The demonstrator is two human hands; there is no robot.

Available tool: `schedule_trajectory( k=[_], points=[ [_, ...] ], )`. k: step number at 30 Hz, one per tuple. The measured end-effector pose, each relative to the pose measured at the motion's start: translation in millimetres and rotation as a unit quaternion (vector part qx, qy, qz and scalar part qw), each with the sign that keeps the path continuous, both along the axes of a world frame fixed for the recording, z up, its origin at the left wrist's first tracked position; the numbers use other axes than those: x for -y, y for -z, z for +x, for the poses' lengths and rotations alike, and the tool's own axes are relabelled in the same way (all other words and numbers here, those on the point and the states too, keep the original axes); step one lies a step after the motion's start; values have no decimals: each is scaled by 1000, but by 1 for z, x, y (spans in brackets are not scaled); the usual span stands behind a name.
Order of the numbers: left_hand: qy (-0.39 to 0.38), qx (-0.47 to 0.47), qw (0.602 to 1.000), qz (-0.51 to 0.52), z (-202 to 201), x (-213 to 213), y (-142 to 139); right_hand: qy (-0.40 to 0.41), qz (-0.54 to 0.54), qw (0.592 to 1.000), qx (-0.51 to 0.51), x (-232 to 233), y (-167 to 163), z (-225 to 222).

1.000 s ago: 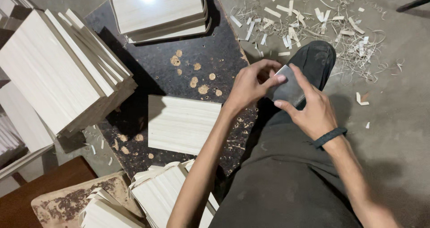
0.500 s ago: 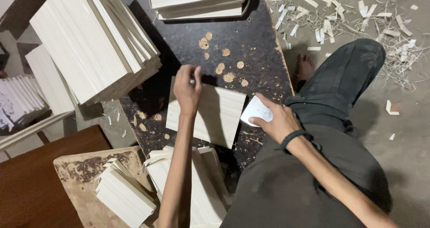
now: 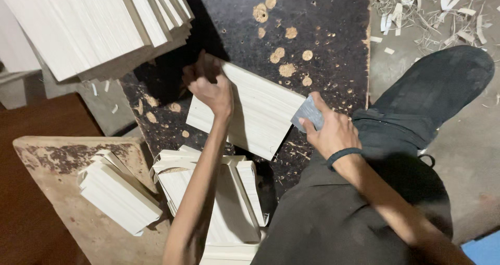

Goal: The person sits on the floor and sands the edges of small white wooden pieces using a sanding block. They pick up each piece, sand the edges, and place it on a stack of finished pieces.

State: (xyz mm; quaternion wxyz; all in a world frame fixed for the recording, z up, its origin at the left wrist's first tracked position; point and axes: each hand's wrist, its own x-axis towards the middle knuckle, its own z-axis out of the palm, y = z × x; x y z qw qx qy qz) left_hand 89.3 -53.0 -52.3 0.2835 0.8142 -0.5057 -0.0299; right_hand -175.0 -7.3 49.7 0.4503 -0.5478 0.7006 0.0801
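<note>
The left hand (image 3: 211, 88) is curled over the far left corner of a pale wooden board (image 3: 250, 111), its fingers closed on that edge. The board lies flat on a dark speckled work surface (image 3: 323, 36), in the middle of the scene. The right hand (image 3: 330, 132) grips a small grey flat piece (image 3: 308, 115), held at the board's right edge, and wears a dark wristband (image 3: 344, 154). A tall stack of boards (image 3: 88, 25) leans at far left. More boards (image 3: 219, 202) sit near, and wood shavings (image 3: 432, 10) litter the floor at far right.
</note>
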Motion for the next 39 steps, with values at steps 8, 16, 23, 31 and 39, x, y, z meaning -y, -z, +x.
schedule_trajectory(
  k=[8, 16, 23, 31, 39],
  points=[
    [-194, -173, 910, 324, 0, 26, 28, -265, 28, 961, -72, 60, 1, 2],
    [-8, -36, 993, -110, 3, 33, 38, -222, -28, 975, 8, 142, 17, 121],
    [-2, -114, 987, -112, 8, 38, 17, -307, -167, 937, 1, 191, 63, 183],
    [-29, 34, 996, -77, -2, 45, 17, -94, -248, 962, 68, 128, 43, 53],
    [-63, -16, 998, -18, -14, 56, 8, -25, -95, 994, -57, 48, 14, 4]
  ],
)
